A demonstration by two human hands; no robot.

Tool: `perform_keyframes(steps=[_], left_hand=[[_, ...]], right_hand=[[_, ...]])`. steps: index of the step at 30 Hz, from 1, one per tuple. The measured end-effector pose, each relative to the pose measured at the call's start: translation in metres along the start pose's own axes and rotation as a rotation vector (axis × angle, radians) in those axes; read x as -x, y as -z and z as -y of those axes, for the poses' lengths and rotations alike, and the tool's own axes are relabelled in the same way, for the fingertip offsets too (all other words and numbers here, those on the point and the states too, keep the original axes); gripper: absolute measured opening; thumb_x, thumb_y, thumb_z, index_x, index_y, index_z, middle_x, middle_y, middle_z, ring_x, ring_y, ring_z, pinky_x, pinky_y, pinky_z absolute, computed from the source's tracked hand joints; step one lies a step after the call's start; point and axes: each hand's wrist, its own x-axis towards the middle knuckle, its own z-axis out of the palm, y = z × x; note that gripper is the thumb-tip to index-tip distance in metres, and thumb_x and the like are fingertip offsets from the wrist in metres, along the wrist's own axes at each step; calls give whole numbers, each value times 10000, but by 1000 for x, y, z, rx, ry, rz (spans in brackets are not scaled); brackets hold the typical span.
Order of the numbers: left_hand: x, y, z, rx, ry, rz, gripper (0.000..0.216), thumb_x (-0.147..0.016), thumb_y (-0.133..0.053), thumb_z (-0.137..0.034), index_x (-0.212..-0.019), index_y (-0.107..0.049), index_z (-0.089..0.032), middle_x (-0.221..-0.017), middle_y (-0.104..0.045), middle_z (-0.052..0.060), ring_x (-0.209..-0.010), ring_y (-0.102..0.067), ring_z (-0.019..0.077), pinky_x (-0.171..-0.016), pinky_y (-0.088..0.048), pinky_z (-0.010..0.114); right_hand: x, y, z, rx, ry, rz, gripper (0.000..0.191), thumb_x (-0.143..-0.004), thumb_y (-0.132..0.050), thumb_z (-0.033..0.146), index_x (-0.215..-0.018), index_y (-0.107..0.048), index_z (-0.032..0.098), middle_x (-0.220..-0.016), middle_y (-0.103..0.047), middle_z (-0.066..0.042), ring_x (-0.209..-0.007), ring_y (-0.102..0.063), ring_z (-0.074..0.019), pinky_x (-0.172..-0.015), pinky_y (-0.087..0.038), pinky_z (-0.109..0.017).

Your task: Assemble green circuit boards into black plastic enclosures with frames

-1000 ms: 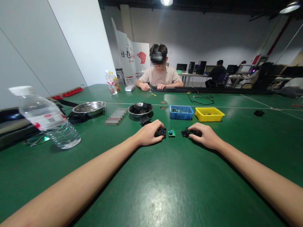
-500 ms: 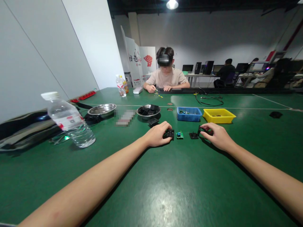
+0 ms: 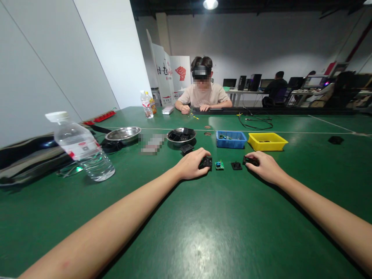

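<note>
My left hand (image 3: 193, 164) is closed around a black plastic housing (image 3: 207, 162) resting on the green table (image 3: 186, 217). Between the hands lie a small green circuit board (image 3: 219, 166) with a blue component on it and a flat black plastic piece (image 3: 236, 166) with a short upright post. My right hand (image 3: 266, 166) grips another black plastic part (image 3: 250, 161) at the tabletop, its far side partly covered by the fingers. Just behind my left hand sits one more black plastic piece (image 3: 186, 148), beside a metal bowl.
Behind the hands stand the metal bowl (image 3: 171, 142) of black parts, a blue bin (image 3: 231, 143) with circuit boards and a yellow bin (image 3: 267, 146). A water bottle (image 3: 84, 149) and a metal dish (image 3: 123, 134) are at left. Across the table sits another person (image 3: 202, 95).
The black part in my right hand has tipped from upright to lying flat on the table. My left hand keeps its hold. The whole view has shifted slightly.
</note>
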Motion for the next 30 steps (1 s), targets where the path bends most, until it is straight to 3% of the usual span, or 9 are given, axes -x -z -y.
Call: perform_keyframes(steps=[30], left_hand=[[-1, -1, 2, 14, -8, 2, 348, -833, -604, -292, -1170, -597, -202, -1083, -568, 79, -968, -607, 212, -917, -519, 352]], right_hand=[[1, 2, -5, -67, 119, 109, 332, -778, -611, 199, -1091, -724, 207, -1056, -710, -94, -995, -657, -266, -917, -520, -417]])
